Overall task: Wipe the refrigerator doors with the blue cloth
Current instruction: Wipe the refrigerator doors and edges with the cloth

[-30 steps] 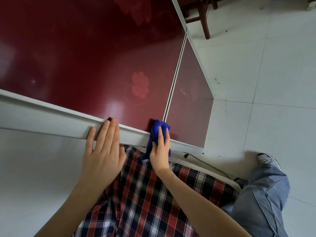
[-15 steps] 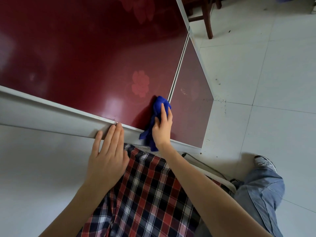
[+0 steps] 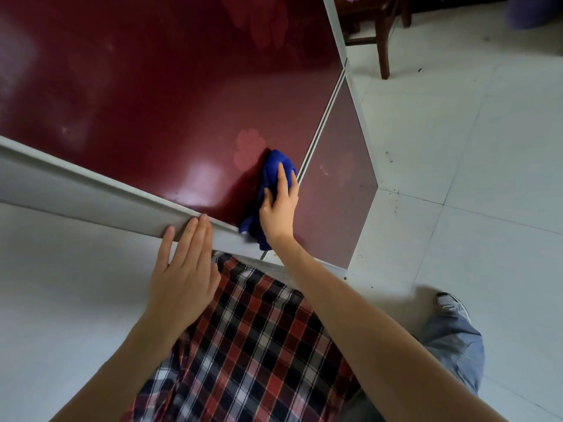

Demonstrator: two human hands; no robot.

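Cloth, blue, is sitting bunched on the upper refrigerator door, low on the dark red panel. It is just beside the pale seam that divides this door from the lower refrigerator door. A faint flower print is showing right next to the top of the cloth. A loose tail of fabric is hanging down past the wrist, over the grey edge strip.

Right hand is pressing the cloth flat against the door, fingers stretched out over it rather than wrapped round it, thumb lying along the fabric's left side.

Left hand is resting released and flat on the white panel. Its fingers are lying straight and close together, with the tips touching the grey edge strip. It is holding nothing and is well apart from the cloth.

Below the arms a plaid shirt is filling the lower middle of the view. Jeans and a grey shoe are showing to the right on the white tiled floor. A dark wooden chair is standing on the tiles at the top, beyond the refrigerator.
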